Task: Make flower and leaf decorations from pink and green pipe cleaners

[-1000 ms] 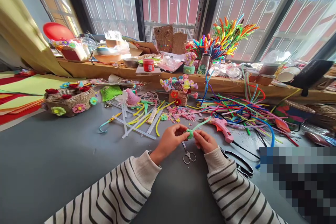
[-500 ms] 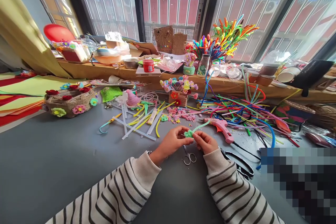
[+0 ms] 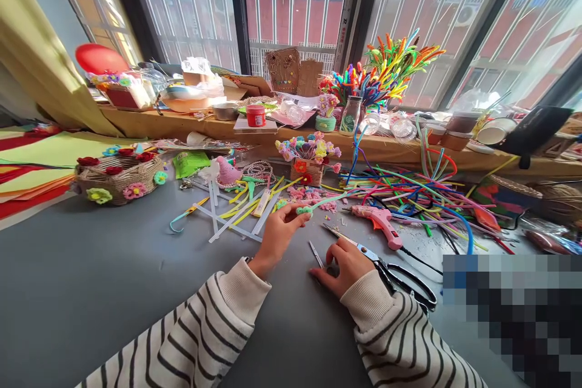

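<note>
My left hand (image 3: 278, 237) is closed, pinching a small mint-green flower shape (image 3: 304, 211) made of fuzzy pipe cleaner. A straight mint-green tail (image 3: 330, 199) runs from it to the right. Lower on the table, my right hand (image 3: 349, 267) reaches over the small scissors (image 3: 317, 254), thumb and fingers apart. Their handles are hidden under this hand, while a blade points up and left. Just beyond it lie large black-handled scissors (image 3: 366, 250), partly behind the wrist. A pink glue gun (image 3: 379, 223) rests farther back.
White glue sticks (image 3: 218, 227) and yellow pipe cleaner pieces (image 3: 273, 220) lie left of centre. A woven basket with flowers (image 3: 120, 185) stands at the left. Many loose pipe cleaners (image 3: 409, 188) spread at the right. A flower box (image 3: 307, 171) stands near the crowded window ledge.
My right hand has let go of the green pipe cleaner and moved down over the small scissors. My left hand has shifted left and slightly up with the green flower shape.
</note>
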A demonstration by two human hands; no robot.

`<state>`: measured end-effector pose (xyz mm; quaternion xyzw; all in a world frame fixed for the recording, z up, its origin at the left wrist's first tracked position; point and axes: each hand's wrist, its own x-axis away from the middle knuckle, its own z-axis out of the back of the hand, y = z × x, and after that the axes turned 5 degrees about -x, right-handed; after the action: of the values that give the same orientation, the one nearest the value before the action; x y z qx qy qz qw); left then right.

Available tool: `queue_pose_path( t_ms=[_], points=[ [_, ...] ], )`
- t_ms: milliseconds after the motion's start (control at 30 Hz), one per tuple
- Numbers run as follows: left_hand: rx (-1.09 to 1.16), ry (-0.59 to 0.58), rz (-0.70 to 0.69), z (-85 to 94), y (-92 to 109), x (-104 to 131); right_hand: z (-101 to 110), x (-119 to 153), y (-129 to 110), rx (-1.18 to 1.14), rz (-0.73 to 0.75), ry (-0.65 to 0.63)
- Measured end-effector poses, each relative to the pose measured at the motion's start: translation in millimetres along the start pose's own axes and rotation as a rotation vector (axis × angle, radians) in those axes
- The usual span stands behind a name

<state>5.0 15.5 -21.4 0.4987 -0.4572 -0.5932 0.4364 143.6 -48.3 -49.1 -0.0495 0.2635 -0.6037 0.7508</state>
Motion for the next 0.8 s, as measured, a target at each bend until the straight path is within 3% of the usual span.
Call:
queue_pose_path(
  t_ms=[200,367,800],
  points=[
    [0.085,0.040,0.008,0.5,0.2,0.7,27.5,0.3,-11.9,0.058,-0.013,-0.114],
    [0.086,0.036,0.007,0.5,1.5,1.8,27.7,-1.1,-14.0,0.077,-0.052,-0.313],
    [0.145,0.032,0.000,0.0,2.1,2.3,22.2,-0.7,-11.7,0.044,-0.102,-0.306]
  ],
)
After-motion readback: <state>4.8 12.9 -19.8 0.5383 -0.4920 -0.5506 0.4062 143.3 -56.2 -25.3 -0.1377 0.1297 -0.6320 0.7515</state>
